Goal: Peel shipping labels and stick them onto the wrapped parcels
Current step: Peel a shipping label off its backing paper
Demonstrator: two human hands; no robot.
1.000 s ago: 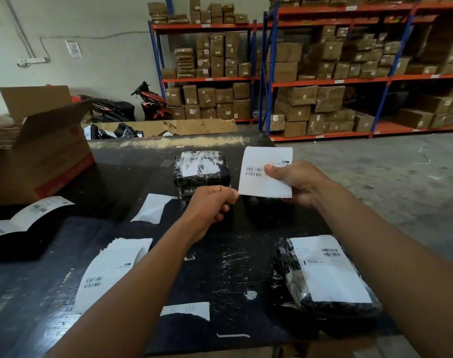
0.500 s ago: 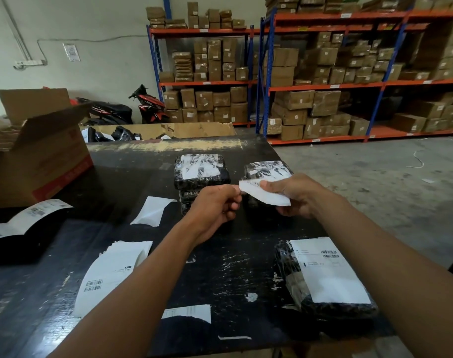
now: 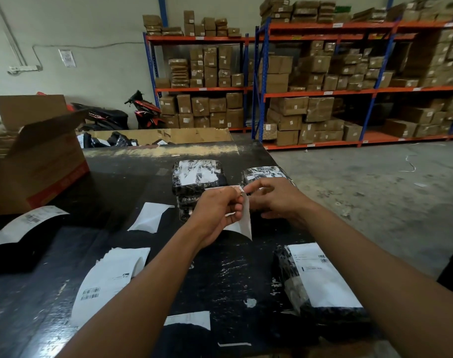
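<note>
L hand (image 3: pixel 215 213) was up over the mid desk (image 3: pixel 117 182), fingers curled, pinching a white label (image 3: pixel 245 223) near its upper end. The sheet hung down almost edge-on to the cam, lower end curling back toward the wrist. R hand (image 3: pixel 277 200) was just right of it, thumb + forefinger nipped on the label's top corner, other fingers loosely bent. Couldn't tell whether sticker and backing had parted.

Behind the hands, on the far side of the desk, stood a stack of parcels (image 3: pixel 197 177) in black wrap w/ white paper on top. Right of it lay a far-right parcel (image 3: pixel 261 173), partly hidden by the R hand. Near right, by the desk edge, was a near parcel (image 3: pixel 334 315) w/ a big stuck label (image 3: pixel 321 277) across its top.

Near left lay a pile of labels (image 3: pixel 109 275), barcodes showing. A loose white sheet (image 3: pixel 149 218) lay left of the L hand. A label strip (image 3: pixel 26 223) drooped over something black at the left edge. An open cardboard box (image 3: pixel 39 161) sat far left on the desk. Beyond the desk were shelving (image 3: pixel 323 91) full of cartons and a motorbike (image 3: pixel 145 112) by the wall.
</note>
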